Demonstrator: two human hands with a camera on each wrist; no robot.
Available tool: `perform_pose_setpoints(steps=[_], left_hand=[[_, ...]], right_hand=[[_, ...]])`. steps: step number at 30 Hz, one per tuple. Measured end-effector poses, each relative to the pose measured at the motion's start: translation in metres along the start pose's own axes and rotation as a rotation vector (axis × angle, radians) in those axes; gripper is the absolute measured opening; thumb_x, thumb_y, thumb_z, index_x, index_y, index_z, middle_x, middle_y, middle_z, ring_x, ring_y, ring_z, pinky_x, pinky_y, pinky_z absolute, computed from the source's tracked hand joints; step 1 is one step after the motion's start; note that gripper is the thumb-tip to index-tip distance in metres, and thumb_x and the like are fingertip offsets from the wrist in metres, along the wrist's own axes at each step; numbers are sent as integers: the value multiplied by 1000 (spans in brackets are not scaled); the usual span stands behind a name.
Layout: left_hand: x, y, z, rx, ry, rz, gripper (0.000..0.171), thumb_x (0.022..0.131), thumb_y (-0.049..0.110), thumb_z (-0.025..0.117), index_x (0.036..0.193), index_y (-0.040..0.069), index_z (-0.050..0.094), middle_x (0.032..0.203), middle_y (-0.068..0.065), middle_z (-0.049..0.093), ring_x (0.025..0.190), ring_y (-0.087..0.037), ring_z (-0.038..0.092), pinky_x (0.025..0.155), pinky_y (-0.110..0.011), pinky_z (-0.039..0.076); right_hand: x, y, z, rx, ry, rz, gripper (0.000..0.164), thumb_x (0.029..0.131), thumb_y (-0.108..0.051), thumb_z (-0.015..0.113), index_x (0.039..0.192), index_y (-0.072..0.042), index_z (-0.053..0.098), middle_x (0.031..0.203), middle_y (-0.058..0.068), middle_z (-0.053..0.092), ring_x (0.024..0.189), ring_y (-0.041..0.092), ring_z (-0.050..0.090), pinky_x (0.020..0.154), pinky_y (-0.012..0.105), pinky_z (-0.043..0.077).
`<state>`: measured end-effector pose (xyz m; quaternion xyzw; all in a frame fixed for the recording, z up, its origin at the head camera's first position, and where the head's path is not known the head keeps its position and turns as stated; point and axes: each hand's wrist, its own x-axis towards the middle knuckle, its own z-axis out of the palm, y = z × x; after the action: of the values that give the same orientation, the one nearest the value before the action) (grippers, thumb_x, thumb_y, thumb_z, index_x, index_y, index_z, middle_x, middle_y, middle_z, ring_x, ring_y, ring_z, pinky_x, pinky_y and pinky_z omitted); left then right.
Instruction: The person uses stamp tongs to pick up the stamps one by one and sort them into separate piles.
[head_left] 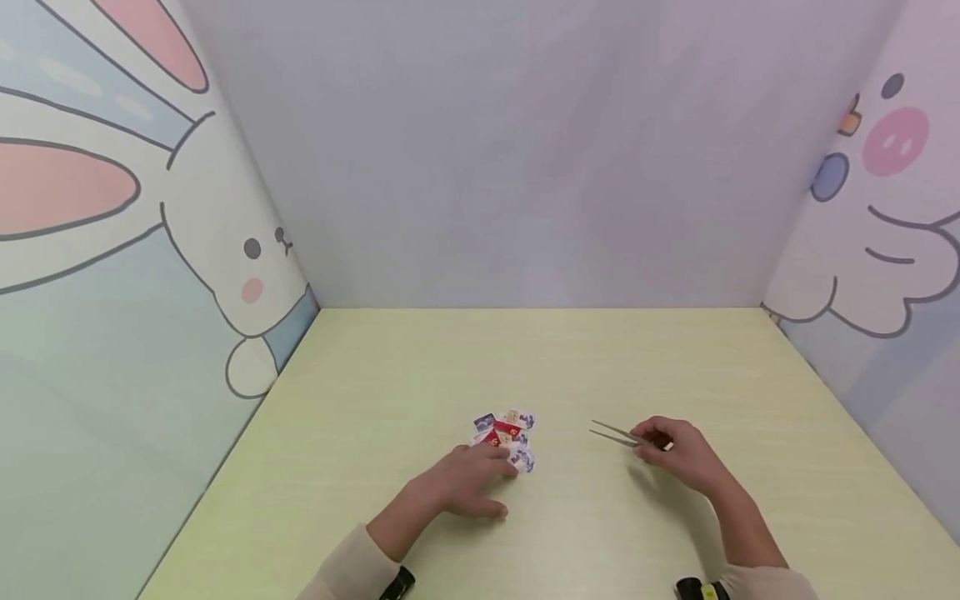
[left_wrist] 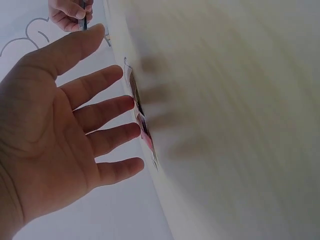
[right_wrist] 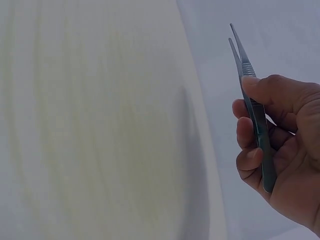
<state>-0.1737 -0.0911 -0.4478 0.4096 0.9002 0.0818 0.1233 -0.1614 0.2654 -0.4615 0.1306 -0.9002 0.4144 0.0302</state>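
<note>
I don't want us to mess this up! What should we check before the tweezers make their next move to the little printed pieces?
1. The right hand holds the tweezers: ok.
2. Its tips are apart: ok.
3. They reach the printed pieces: not ok, they're off to the right.
4. The pieces lie separately: not ok, some overlap.
5. The left hand leaves them all visible: not ok, it hides some in the head view.
6. It isn't touching them: cannot tell.

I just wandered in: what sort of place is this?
Perhaps a small tabletop work booth: a pale table closed in by a plain back wall, side walls showing a cartoon rabbit and a pink-snouted animal, and tweezers in a person's right hand.
</note>
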Motion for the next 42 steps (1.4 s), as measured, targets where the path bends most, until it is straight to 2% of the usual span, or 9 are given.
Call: perform_pose_setpoints(steps=[4, 7, 14, 27, 36, 42], left_hand=[[-2, 0, 1, -17, -34, -14, 48, 80, 45, 67, 123, 23, 60, 135, 2, 48, 126, -15, 40, 93, -48, 38], [-3, 0, 2, -17, -34, -9, 48, 80, 45, 68, 123, 23, 60, 135, 2, 48, 126, -15, 40, 93, -48, 38], [-1, 2, 2, 2, -32, 1, 50, 80, 46, 67, 125, 24, 59, 135, 2, 48, 126, -13, 40, 92, -47, 39], [-2, 6, 1, 28, -68, -49, 52, 79, 46, 68, 126, 26, 59, 135, 4, 47, 126, -12, 38, 92, -50, 38], [3, 7, 6, 43, -64, -26, 52, 79, 48, 68, 125, 26, 59, 135, 4, 48, 125, -12, 39, 90, -47, 40], [2, 4, 2, 61, -38, -17, 53, 78, 49, 68, 125, 25, 59, 135, 1, 48, 125, -14, 41, 89, -46, 41]], right_hand=[[2, -2, 4, 14, -56, 2, 15, 82, -7, 70, 96, -3, 66, 81, -2, 59, 70, 10, 53, 59, 26, 44], [3, -5, 7, 26, -78, -10, 15, 82, -8, 69, 96, -3, 66, 80, -2, 59, 70, 10, 53, 59, 26, 44], [6, -11, 9, 22, -79, -48, 13, 82, -9, 70, 94, -4, 66, 80, -3, 58, 71, 10, 52, 61, 26, 44], [24, -16, 25, 58, -186, -128, 12, 81, -8, 70, 91, -5, 66, 78, -5, 57, 69, 7, 49, 59, 24, 42], [28, -16, 35, 55, -267, -132, 13, 81, -8, 70, 92, -4, 66, 78, -5, 57, 67, 6, 48, 58, 24, 42], [36, -19, 43, 58, -308, -153, 11, 81, -8, 70, 90, -4, 66, 77, -6, 58, 66, 5, 49, 58, 24, 43]])
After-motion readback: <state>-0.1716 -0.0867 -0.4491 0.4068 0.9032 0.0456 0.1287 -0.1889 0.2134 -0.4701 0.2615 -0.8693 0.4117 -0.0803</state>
